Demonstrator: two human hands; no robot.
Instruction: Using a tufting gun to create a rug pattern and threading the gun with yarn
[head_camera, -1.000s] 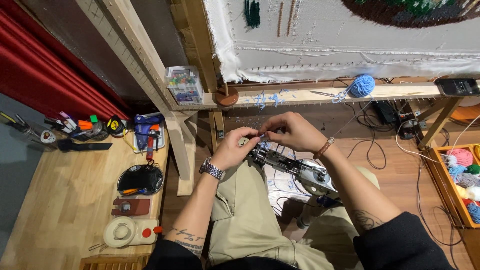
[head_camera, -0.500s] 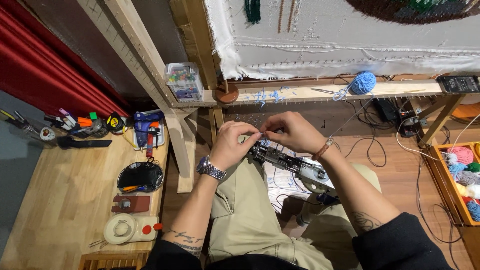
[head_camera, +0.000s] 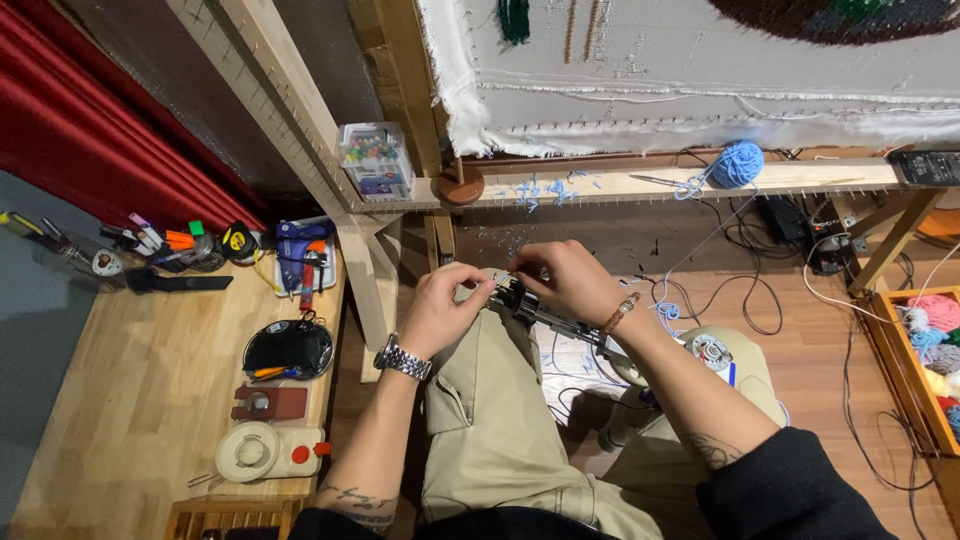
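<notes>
- Two bare hands meet over the person's lap, just above the khaki trousers (head_camera: 500, 420).
- Left hand (head_camera: 445, 310), with a metal wristwatch (head_camera: 402, 358) on the wrist, has its fingers (head_camera: 478, 292) pinched together at the front tip of a tufting gun (head_camera: 560, 318); what they pinch is too small to make out.
- Right hand (head_camera: 570, 280), with a beaded bracelet (head_camera: 620, 312) on the wrist, is clenched around the front end of the same tool, its fingertips nearly touching those of the left hand.
- That tool lies slantwise across the right thigh, its front end between the hands and its round grey body (head_camera: 712, 352) lower right, beside the right forearm.
- Behind the hands runs a wooden frame rail (head_camera: 620, 185), strewn with short blue yarn snippets (head_camera: 530, 188).
- On this rail sit a ball of blue yarn (head_camera: 738, 163), scissors (head_camera: 665, 182) just left of it, and a clear box of coloured pins (head_camera: 375, 160) at the far left.
- White cloth (head_camera: 700, 90) is stretched on the frame above the rail.
- To the left stands a wooden table (head_camera: 110, 400) carrying a blue glue gun (head_camera: 300, 250), a black round dish (head_camera: 288, 348), a white tape dispenser (head_camera: 262, 452) and a yellow tape measure (head_camera: 238, 240).
- At the right edge a wooden crate (head_camera: 900, 380) holds pink, blue and yellow yarn.
- Black cables (head_camera: 740, 290) trail over the wooden floor.
</notes>
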